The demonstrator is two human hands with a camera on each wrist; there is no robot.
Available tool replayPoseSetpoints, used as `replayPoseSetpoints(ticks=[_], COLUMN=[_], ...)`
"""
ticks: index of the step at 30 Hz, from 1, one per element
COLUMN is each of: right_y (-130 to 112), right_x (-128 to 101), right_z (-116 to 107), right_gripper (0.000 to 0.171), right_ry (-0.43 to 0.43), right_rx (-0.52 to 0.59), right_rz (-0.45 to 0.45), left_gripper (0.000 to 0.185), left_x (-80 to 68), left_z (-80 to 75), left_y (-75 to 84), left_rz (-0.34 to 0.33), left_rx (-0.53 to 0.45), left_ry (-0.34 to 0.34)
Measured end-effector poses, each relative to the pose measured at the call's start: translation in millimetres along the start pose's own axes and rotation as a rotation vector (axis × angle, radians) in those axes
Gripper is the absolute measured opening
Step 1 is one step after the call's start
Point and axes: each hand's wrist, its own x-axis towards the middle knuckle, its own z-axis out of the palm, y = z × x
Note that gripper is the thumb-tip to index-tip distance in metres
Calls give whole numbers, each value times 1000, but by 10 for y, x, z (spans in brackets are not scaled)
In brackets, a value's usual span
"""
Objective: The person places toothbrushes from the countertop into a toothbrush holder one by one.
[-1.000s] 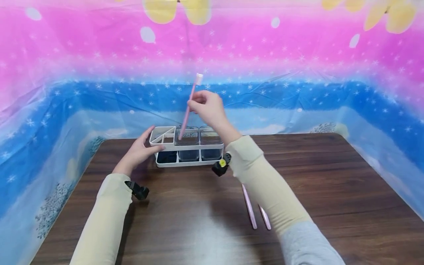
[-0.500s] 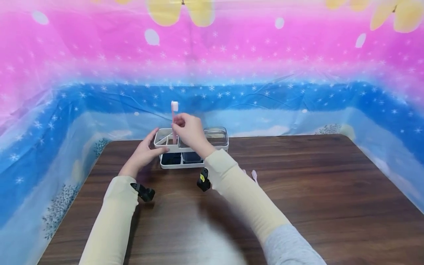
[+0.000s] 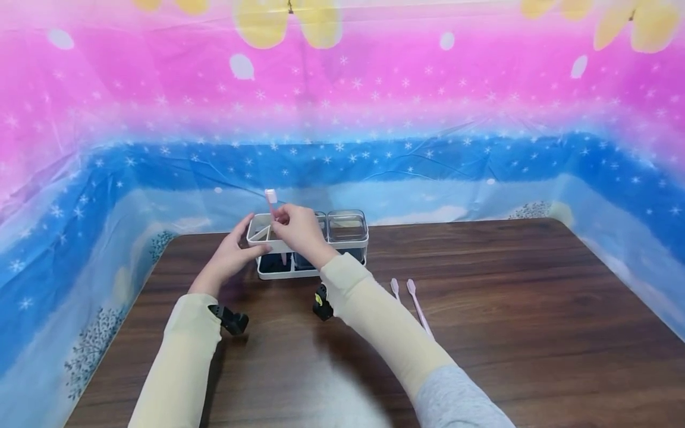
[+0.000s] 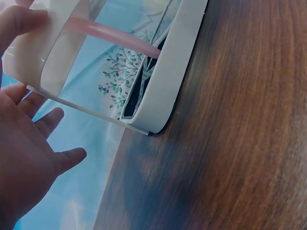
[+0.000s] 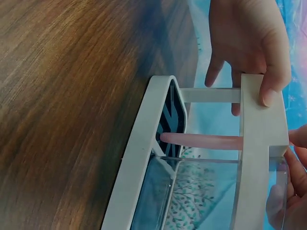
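Presently, from my remote seat, I list the following. Item one: a pink toothbrush (image 5: pixel 201 141), bristles up and slightly tilted, set down through the upper frame of a white two-tier rack (image 3: pixel 350 244) at its divided end. Its handle passes just beside a clear cup (image 3: pixel 348 233)'s neighbour and its lower end reaches the dark lower section; whether it bears weight there I cannot tell, and the right hand (image 3: pixel 299 229) covers the exact slot. State of that hand: thumb and fingers brought together, pinching the brush near the upper frame, below the bristles. State of the left hand (image 3: pixel 227 255): thumb against the front of the upper frame, fingers parted behind, holding the rack's end. Handling, as I judge it: brush very light, stiff along its length, smooth enough to turn or slide in a loose pinch, hardly fragile save for the soft bristles. Best hold: the slim neck just under the head, leaving the bristles untouched. Rack: likely light for its breadth and apt to shift if knocked; best held at the upper frame's corner. Item two: two more brushes (image 3: pixel 420 307) on the desk (image 3: pixel 535 297), partly hidden by the right sleeve; mid-handle would balance best.
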Motion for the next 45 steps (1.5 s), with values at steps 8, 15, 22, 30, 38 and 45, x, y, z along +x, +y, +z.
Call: replayPoseSetpoints(ticks=[8,15,22,30,38,45], right_y=[-20,-51,-27,90,405,758], right_x=[37,31,10,-152,-709,-1173], right_z=[-4,7,-37,-671,-1455,-1808], right_gripper=[21,22,28,32,35,31], right_ry=[21,14,-15,-29,-60,-55], right_rx=[-35,-70,-25,140,79,-66], right_rz=[18,38,28,15,32,86], left_gripper=[92,93,95,95,95,95], left_x=[40,31,-17,-2,-20,-2], left_z=[15,22,-2,-55,-55,-69], left_y=[13,4,-8,11,18,15], left_rz=[-5,-3,-9,-10,-28,-18], left_rx=[29,33,55,90,99,117], left_ry=[-2,-7,-15,-12,-28,-31])
